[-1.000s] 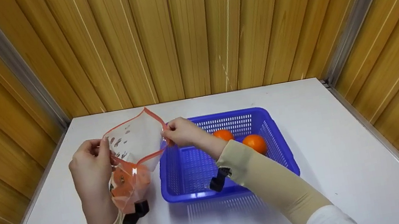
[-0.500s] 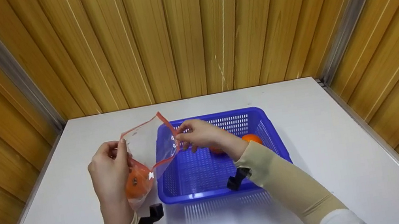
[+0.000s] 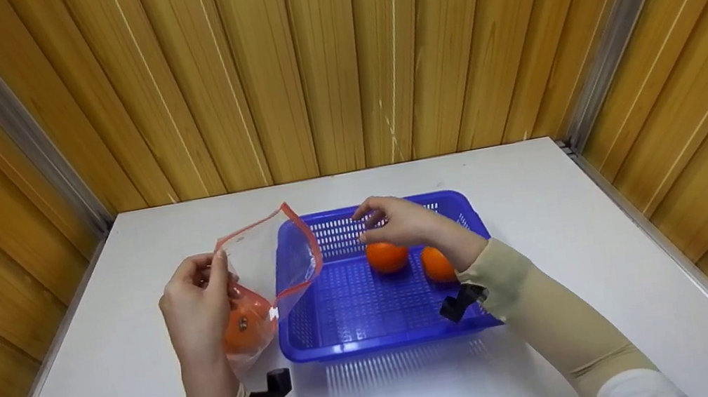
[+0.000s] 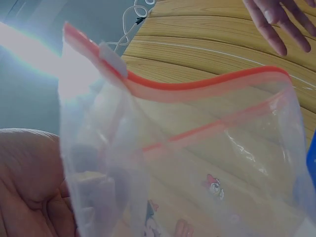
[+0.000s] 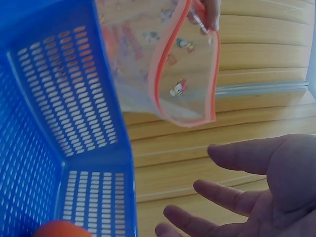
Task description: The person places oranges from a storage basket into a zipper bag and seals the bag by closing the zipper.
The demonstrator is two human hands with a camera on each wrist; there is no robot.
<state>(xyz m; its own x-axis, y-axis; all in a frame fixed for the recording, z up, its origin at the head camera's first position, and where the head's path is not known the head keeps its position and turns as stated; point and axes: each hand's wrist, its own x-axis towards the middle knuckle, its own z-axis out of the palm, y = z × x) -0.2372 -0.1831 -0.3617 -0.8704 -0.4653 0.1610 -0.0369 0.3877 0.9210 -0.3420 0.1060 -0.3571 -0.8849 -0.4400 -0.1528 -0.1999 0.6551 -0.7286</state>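
My left hand pinches the rim of a clear zip bag with red edging, whose mouth gapes toward the right. Inside the bag, low down, sits an orange. A white slider shows on the red strip in the left wrist view, along with small printed cartoon figures. Over the back of the blue basket hovers my right hand, fingers spread and holding nothing. Just beneath it lies an orange in the basket. Another orange beside it is partly hidden by my right wrist.
The basket stands on a white table, close to the bag's right side. Wood-patterned panels enclose the table at the back and both sides. A black wrist mount sticks out from each sleeve.
My right hand has let go of the bag's rim and moved right, over the oranges in the basket. The left hand has shifted slightly right with the bag.
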